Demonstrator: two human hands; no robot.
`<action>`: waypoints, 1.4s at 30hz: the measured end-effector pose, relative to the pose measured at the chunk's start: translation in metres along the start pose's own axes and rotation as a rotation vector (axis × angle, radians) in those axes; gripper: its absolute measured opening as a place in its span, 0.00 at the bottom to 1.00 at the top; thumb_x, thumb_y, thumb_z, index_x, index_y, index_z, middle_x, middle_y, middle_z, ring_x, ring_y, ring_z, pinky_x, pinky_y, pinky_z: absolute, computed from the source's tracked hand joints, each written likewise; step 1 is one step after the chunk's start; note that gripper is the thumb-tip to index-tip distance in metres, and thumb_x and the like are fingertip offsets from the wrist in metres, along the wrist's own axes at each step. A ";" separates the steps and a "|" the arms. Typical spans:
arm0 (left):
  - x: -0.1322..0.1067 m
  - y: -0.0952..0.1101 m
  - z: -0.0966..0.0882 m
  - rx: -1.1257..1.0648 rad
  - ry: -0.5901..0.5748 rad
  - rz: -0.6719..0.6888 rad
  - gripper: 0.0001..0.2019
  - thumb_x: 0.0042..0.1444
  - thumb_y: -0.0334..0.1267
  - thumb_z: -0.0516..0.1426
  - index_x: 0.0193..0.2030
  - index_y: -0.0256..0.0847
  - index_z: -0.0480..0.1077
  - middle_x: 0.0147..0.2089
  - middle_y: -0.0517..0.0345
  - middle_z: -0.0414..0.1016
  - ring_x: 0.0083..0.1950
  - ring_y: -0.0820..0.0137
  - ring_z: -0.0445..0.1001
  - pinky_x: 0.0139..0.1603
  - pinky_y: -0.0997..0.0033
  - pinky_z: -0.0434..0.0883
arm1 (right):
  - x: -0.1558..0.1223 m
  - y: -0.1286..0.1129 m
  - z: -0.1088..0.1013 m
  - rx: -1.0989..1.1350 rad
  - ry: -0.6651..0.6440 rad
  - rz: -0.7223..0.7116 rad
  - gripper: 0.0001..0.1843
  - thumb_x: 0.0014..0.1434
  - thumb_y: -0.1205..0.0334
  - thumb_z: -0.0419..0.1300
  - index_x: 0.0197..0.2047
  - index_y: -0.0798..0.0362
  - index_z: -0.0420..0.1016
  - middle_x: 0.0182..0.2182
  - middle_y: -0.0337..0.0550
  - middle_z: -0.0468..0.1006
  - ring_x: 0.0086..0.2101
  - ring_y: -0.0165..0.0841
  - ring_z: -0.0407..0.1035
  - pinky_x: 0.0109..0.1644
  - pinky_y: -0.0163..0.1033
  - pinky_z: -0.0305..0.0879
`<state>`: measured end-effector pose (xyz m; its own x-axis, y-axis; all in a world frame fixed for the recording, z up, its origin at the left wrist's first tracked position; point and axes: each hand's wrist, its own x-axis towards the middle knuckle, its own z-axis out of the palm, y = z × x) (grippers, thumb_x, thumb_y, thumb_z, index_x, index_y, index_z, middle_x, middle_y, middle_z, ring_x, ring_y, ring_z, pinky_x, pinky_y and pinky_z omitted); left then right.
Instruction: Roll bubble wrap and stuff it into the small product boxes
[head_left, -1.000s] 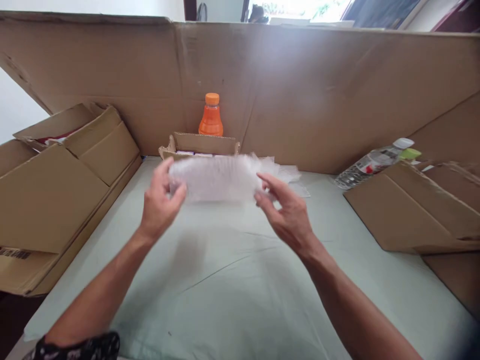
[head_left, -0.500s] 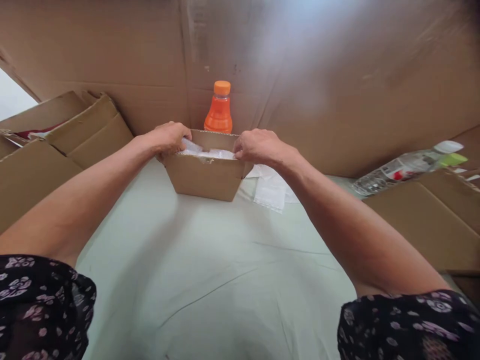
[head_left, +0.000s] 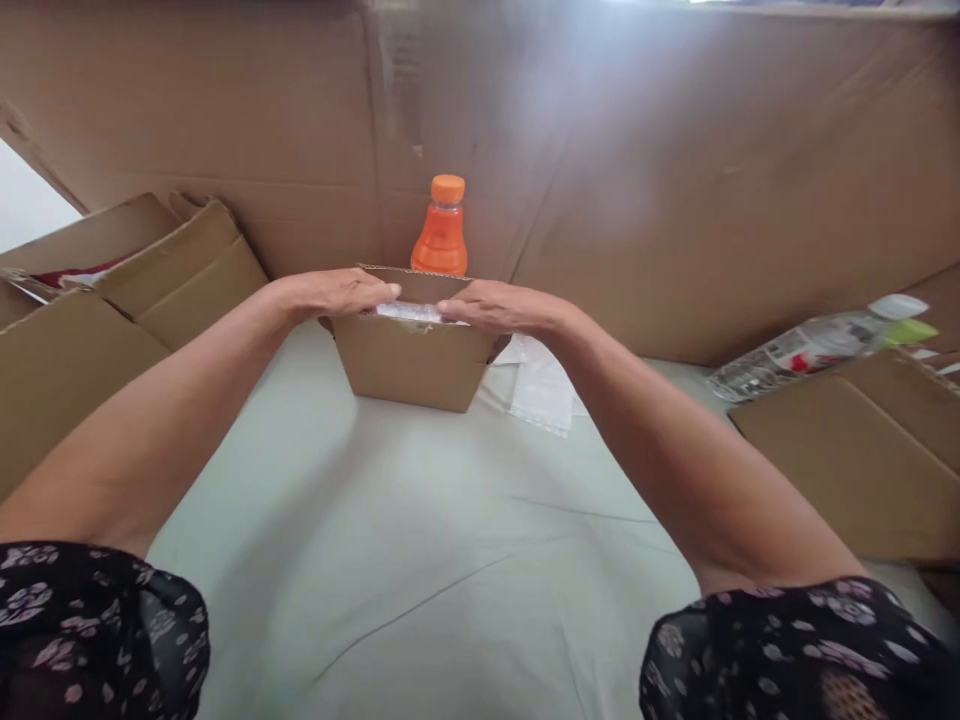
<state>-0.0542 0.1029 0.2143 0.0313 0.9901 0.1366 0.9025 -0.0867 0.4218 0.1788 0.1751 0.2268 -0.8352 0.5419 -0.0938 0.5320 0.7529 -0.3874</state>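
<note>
A small cardboard box [head_left: 412, 368] stands open-topped on the pale green cloth. White, semi-clear plastic [head_left: 410, 313] shows inside its mouth. My left hand [head_left: 346, 292] lies flat over the left end of the opening, fingers stretched inward and resting on the plastic. From the other side, my right hand [head_left: 489, 304] reaches across the right end, its fingers also extended onto the plastic. Both hands partly cover the contents and the side rims. Directly behind the box rises an orange bottle [head_left: 440, 240], its lower part hidden.
Flat clear plastic bags [head_left: 541, 392] lie right of the small box. An open carton [head_left: 67, 350] is at left, with something red inside. On the right, a clear bottle [head_left: 810, 345] leans by another carton [head_left: 855, 460]. A tall cardboard wall [head_left: 637, 200] closes the back.
Both hands have moved from the box's end rims inward over the opening, closer together, and flattened onto the plastic. The view has tilted up slightly.
</note>
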 end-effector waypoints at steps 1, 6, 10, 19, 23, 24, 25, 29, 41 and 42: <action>-0.009 0.000 -0.002 -0.001 0.032 0.009 0.20 0.58 0.53 0.52 0.26 0.42 0.73 0.26 0.58 0.72 0.28 0.67 0.68 0.34 0.68 0.68 | -0.012 0.002 0.002 0.018 0.120 -0.021 0.23 0.69 0.52 0.49 0.25 0.52 0.67 0.24 0.38 0.69 0.27 0.29 0.62 0.32 0.36 0.57; -0.070 -0.026 0.018 -0.150 0.720 -0.097 0.17 0.55 0.42 0.56 0.49 0.39 0.75 0.45 0.53 0.77 0.45 0.66 0.75 0.52 0.63 0.72 | -0.082 0.028 0.035 0.157 0.762 0.091 0.13 0.64 0.56 0.53 0.36 0.51 0.77 0.36 0.44 0.80 0.39 0.37 0.72 0.44 0.42 0.66; -0.084 -0.057 0.070 -0.540 0.671 -0.253 0.30 0.44 0.45 0.62 0.56 0.37 0.70 0.50 0.48 0.76 0.51 0.61 0.76 0.55 0.58 0.74 | -0.075 0.046 0.087 0.324 0.627 0.185 0.19 0.56 0.51 0.62 0.49 0.51 0.76 0.45 0.48 0.82 0.41 0.41 0.75 0.43 0.45 0.70; -0.138 0.022 0.120 -0.692 0.421 -0.346 0.22 0.48 0.45 0.61 0.48 0.37 0.70 0.47 0.49 0.78 0.46 0.61 0.78 0.51 0.59 0.75 | -0.127 0.016 0.142 0.417 0.699 0.327 0.18 0.60 0.49 0.59 0.46 0.53 0.73 0.37 0.46 0.80 0.31 0.38 0.73 0.37 0.45 0.72; -0.236 0.047 0.127 -0.640 0.327 -0.451 0.19 0.52 0.47 0.61 0.50 0.41 0.72 0.47 0.51 0.79 0.48 0.59 0.78 0.52 0.59 0.75 | -0.211 -0.019 0.185 0.395 0.805 0.322 0.12 0.62 0.51 0.61 0.45 0.49 0.74 0.33 0.44 0.79 0.29 0.39 0.73 0.32 0.45 0.73; -0.257 0.046 0.127 -0.636 0.352 -0.521 0.20 0.52 0.49 0.62 0.48 0.41 0.72 0.46 0.51 0.80 0.48 0.58 0.79 0.53 0.58 0.74 | -0.222 -0.028 0.195 0.400 0.802 0.284 0.13 0.62 0.53 0.61 0.48 0.48 0.74 0.37 0.46 0.80 0.33 0.41 0.75 0.36 0.46 0.75; -0.274 0.043 0.126 -0.629 0.393 -0.585 0.21 0.51 0.51 0.62 0.48 0.42 0.72 0.46 0.51 0.80 0.49 0.57 0.79 0.54 0.57 0.74 | -0.228 -0.036 0.203 0.411 0.784 0.235 0.16 0.62 0.54 0.61 0.52 0.48 0.73 0.43 0.48 0.80 0.39 0.43 0.77 0.42 0.47 0.77; -0.305 0.025 0.120 -0.553 0.435 -0.703 0.26 0.48 0.56 0.63 0.49 0.43 0.72 0.50 0.51 0.77 0.52 0.55 0.77 0.58 0.53 0.71 | -0.222 -0.034 0.219 0.506 0.585 0.078 0.43 0.57 0.48 0.68 0.71 0.45 0.57 0.67 0.53 0.65 0.65 0.50 0.61 0.67 0.56 0.62; -0.284 0.054 0.175 -0.781 0.236 -0.621 0.37 0.47 0.55 0.67 0.62 0.45 0.64 0.49 0.50 0.78 0.54 0.53 0.77 0.62 0.44 0.70 | -0.240 0.024 0.211 0.627 0.592 0.044 0.74 0.38 0.37 0.76 0.77 0.50 0.41 0.72 0.57 0.53 0.70 0.52 0.50 0.74 0.55 0.46; -0.278 0.065 0.184 -0.813 0.171 -0.574 0.39 0.48 0.55 0.66 0.64 0.44 0.62 0.49 0.49 0.78 0.55 0.52 0.77 0.62 0.44 0.70 | -0.266 0.030 0.214 0.596 0.640 0.120 0.73 0.37 0.37 0.76 0.77 0.49 0.43 0.72 0.56 0.55 0.69 0.53 0.52 0.73 0.56 0.49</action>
<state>0.0749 -0.1577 0.0387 -0.4351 0.8823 -0.1793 0.1930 0.2859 0.9386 0.3869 -0.0265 0.0436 -0.4451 0.8446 0.2976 0.3007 0.4540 -0.8387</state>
